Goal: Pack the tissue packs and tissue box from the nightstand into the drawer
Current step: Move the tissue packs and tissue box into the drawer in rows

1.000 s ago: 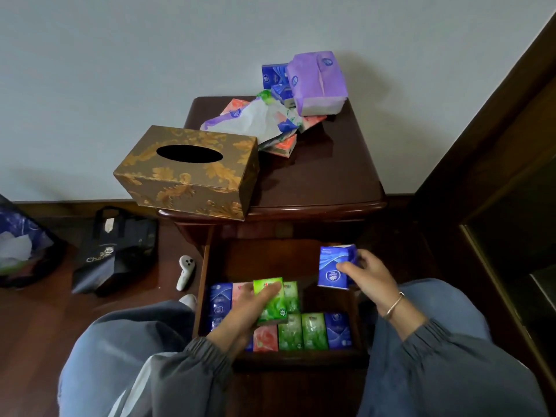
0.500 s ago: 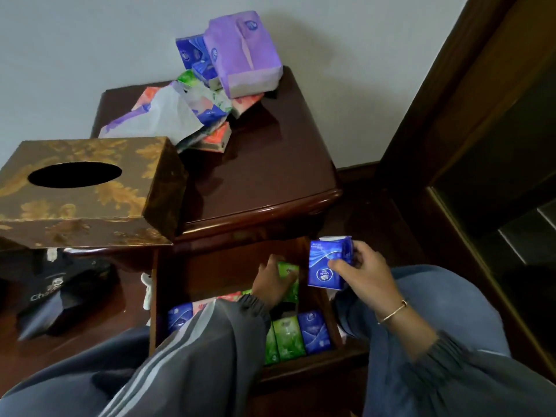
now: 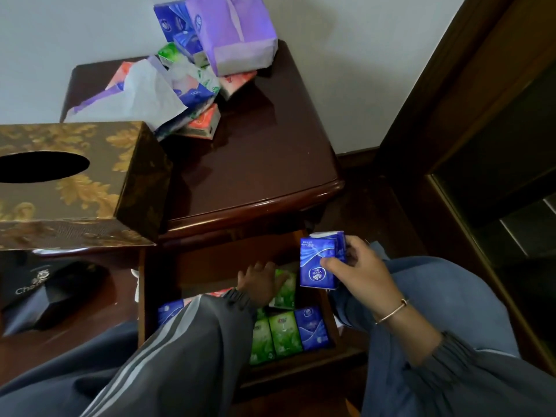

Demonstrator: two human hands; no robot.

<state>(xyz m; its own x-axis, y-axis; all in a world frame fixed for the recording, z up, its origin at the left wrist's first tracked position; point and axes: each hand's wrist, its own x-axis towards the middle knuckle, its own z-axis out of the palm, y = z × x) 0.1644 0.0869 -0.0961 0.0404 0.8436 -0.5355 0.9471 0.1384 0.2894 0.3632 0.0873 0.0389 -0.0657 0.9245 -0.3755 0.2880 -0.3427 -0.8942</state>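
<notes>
Single head-worn wide-angle view, looking forward and steeply down, close over the open drawer [image 3: 216, 260] and the person's lap. Tilted frame; nightstand surface [image 3: 255, 164] fills centre, wall behind, door frame at right.

Left hand [image 3: 261, 284] now deeper in drawer [image 3: 210, 260]

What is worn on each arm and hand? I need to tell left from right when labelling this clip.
Left hand is bare; its dark grey sleeve has pale lengthwise stripes and a ribbed cuff. Right hand is bare, with a thin metal bangle; its plain grey sleeve has a gathered cuff.
</notes>
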